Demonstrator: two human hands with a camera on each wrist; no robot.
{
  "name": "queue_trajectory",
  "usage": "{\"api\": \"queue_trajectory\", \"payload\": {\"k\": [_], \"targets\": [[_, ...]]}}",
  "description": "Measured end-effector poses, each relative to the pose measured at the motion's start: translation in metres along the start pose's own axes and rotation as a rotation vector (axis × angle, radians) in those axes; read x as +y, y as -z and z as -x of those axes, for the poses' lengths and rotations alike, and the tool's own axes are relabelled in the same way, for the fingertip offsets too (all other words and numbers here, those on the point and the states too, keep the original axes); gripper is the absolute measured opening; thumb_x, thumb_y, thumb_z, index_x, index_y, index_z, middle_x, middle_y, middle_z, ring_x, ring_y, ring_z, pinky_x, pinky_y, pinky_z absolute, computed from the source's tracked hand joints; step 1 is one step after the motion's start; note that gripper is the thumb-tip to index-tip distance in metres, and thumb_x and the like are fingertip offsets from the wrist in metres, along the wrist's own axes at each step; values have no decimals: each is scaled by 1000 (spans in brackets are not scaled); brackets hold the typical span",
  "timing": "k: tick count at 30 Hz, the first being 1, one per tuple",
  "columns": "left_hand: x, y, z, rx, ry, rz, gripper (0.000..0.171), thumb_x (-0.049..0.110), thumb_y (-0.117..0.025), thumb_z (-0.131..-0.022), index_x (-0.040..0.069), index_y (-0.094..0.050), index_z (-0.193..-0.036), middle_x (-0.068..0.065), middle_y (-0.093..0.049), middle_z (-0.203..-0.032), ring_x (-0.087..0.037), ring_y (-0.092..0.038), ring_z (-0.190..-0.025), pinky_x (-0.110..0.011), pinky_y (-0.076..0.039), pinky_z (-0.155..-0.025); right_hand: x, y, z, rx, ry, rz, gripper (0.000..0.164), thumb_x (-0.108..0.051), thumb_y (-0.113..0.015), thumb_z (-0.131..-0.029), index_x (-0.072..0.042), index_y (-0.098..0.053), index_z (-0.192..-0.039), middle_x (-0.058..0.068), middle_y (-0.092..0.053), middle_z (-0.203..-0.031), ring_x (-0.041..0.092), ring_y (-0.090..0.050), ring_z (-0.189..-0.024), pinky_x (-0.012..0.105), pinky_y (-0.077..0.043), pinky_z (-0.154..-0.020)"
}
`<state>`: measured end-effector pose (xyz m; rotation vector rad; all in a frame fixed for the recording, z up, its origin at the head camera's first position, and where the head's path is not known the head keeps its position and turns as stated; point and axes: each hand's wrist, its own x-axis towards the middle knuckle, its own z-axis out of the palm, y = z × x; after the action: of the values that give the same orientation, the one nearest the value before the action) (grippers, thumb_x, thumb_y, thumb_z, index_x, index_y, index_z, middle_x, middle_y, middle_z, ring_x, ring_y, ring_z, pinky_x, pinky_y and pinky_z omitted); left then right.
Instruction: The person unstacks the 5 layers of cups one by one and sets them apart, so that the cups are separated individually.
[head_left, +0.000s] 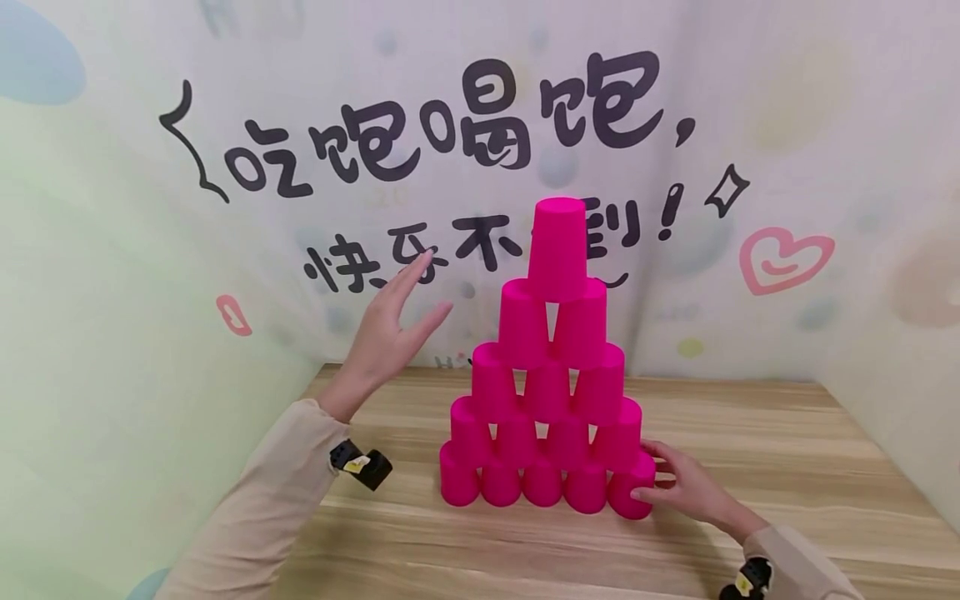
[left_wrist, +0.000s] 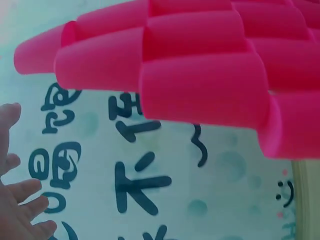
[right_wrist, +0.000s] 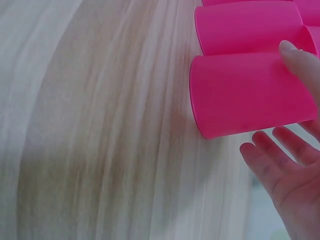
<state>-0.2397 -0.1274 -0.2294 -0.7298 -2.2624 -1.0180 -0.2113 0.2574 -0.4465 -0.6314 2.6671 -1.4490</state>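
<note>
A pyramid of upside-down pink cups stands on the table in several rows, with a single top cup point(head_left: 558, 250) at its peak. My left hand point(head_left: 382, 337) is raised in the air to the left of the pyramid, fingers and thumb extended, holding nothing. In the left wrist view, its fingers point(left_wrist: 27, 200) stand apart from the cups. Low on the right, my right hand point(head_left: 686, 483) is around the bottom-row end cup point(head_left: 630, 490). Its thumb point(right_wrist: 302, 62) lies over that cup's near side, while the other fingers are loosely spread beyond it.
The wooden table point(head_left: 750, 450) meets a printed cloth backdrop point(head_left: 420, 67) with large black characters behind the pyramid. Pale walls point(head_left: 97, 333) close in at the left and right. Black wrist devices point(head_left: 362, 465) sit on both sleeves.
</note>
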Motion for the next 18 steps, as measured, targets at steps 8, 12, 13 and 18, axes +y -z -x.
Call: {"api": "queue_trajectory", "payload": {"k": [8, 12, 13, 18], "targets": [[25, -6, -18, 68, -24, 178, 50, 24, -60, -84, 12, -45, -130, 2, -46, -130, -9, -38, -120, -34, -32, -97, 4, -1, 0, -3, 16, -7, 60, -18, -72, -74, 7, -43, -120, 20, -53, -108, 32, -56, -90, 30, -52, -68], [38, -11, -24, 46, -6, 265, 46, 19, -60, -83, 9, -47, -127, -2, -49, -126, -13, -42, -115, -36, -34, -94, 6, -1, 0, -11, 23, 3, 55, -20, -71, -74, 5, -46, -117, 17, -55, -105, 28, -56, -88, 28, -52, -68], [41, -13, -25, 40, 1, 284, 45, 19, -60, -83, 9, -48, -126, -3, -49, -125, -14, -43, -114, -37, -35, -93, 6, -1, -1, -11, 18, 2, 55, -20, -71, -74, 4, -47, -117, 16, -55, -104, 27, -57, -88, 28, -52, -68], [53, -22, -33, 12, 33, 346, 42, 22, -60, -83, 12, -50, -122, -1, -53, -117, -11, -49, -105, -33, -42, -85, 8, -1, -1, -16, 19, -5, 53, -19, -72, -73, 4, -48, -115, 15, -56, -102, 25, -57, -87, 28, -52, -68]]}}
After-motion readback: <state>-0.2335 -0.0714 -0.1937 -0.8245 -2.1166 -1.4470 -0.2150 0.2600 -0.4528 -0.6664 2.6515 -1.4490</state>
